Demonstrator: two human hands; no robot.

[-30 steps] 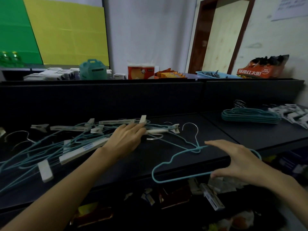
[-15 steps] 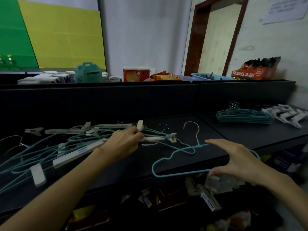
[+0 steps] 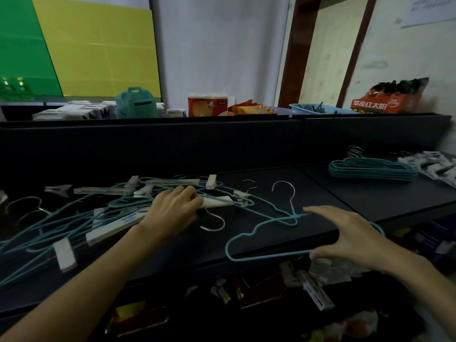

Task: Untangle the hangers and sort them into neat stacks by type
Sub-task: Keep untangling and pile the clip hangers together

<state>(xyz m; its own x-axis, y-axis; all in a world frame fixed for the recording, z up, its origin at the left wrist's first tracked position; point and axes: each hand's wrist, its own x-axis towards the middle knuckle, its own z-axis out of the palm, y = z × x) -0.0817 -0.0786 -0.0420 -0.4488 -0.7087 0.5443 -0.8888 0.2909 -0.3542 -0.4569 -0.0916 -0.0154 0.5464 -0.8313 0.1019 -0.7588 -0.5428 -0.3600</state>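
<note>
A tangle of teal wire hangers and white clip hangers [image 3: 81, 213] covers the left of the dark shelf [image 3: 271, 183]. My left hand [image 3: 172, 208] lies on the tangle's right end, fingers curled onto a white clip hanger [image 3: 217, 202]. One teal wire hanger [image 3: 256, 233] lies apart at the shelf's front edge. My right hand [image 3: 345, 238] holds its right side, thumb under the bottom bar and fingers spread over the top. A neat stack of teal hangers [image 3: 372, 169] sits at the far right, with a pile of white clip hangers [image 3: 431, 164] beside it.
A raised dark back panel [image 3: 172, 144] runs behind the shelf, with boxes, a teal container [image 3: 137, 103], tissue packs and snack bags on top. Loose clips and packets [image 3: 313, 290] lie on a lower level under the shelf's front edge.
My left hand has closed further onto the white clip hanger in the tangle. The single teal hanger stays under my right hand at the shelf's front edge; the view has shifted slightly.
</note>
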